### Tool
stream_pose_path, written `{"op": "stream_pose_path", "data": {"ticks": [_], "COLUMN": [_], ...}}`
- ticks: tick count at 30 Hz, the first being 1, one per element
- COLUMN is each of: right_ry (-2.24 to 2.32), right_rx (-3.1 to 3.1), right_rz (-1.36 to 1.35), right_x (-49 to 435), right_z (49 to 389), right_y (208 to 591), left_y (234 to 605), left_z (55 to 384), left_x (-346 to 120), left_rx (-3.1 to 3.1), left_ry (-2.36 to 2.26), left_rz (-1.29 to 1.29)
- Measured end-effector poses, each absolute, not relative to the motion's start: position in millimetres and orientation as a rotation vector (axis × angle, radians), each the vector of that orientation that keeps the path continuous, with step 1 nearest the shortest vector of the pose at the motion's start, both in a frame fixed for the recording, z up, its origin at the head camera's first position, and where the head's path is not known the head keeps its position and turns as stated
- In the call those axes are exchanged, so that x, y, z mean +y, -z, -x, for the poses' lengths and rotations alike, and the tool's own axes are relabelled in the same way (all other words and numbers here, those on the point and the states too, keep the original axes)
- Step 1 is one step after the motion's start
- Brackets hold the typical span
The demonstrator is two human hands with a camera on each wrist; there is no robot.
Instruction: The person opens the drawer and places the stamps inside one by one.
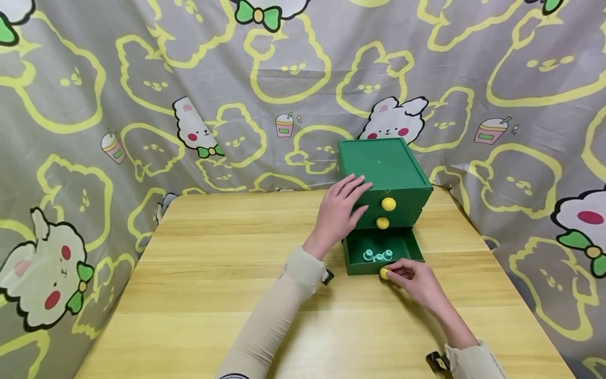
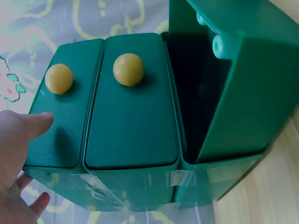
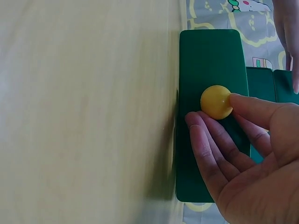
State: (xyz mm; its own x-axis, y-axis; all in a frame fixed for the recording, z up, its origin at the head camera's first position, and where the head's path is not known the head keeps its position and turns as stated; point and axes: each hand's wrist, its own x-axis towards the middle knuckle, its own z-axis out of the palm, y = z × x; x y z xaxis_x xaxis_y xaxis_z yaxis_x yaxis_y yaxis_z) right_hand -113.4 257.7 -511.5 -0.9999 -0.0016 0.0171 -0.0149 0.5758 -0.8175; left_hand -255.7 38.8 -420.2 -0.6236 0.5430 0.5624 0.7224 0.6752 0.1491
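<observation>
A green drawer cabinet (image 1: 379,163) with round yellow knobs stands at the back right of the table. Its bottom drawer (image 1: 356,267) is pulled out, while the two drawers above are closed. Inside the open drawer lie several small teal ring-shaped pieces (image 1: 368,255). My right hand (image 1: 416,281) pinches the bottom drawer's yellow knob (image 3: 216,102) between thumb and fingers. My left hand (image 1: 337,213) rests at the upper left of the cabinet, fingers spread along the top and side, thumb by the front of the top drawer (image 2: 60,135).
The wooden table (image 1: 227,263) reaches left and forward of the cabinet. A grey curtain (image 1: 284,73) with cartoon bears hangs close behind the cabinet and along both sides. Dark wrist straps (image 1: 437,362) sit over the sleeves.
</observation>
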Motion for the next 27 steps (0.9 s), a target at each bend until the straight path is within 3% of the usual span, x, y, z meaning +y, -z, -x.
{"op": "stream_pose_path", "data": {"ticks": [27], "right_ry": [-1.438], "right_rx": [-2.781], "right_rz": [-0.006], "right_x": [257.7], "right_z": [111.9], "right_y": [511.1], "left_y": [424.1], "left_z": [258.0], "left_x": [39.2], "left_rx": [-2.399], "left_ry": [0.616], "left_rz": [0.978]}}
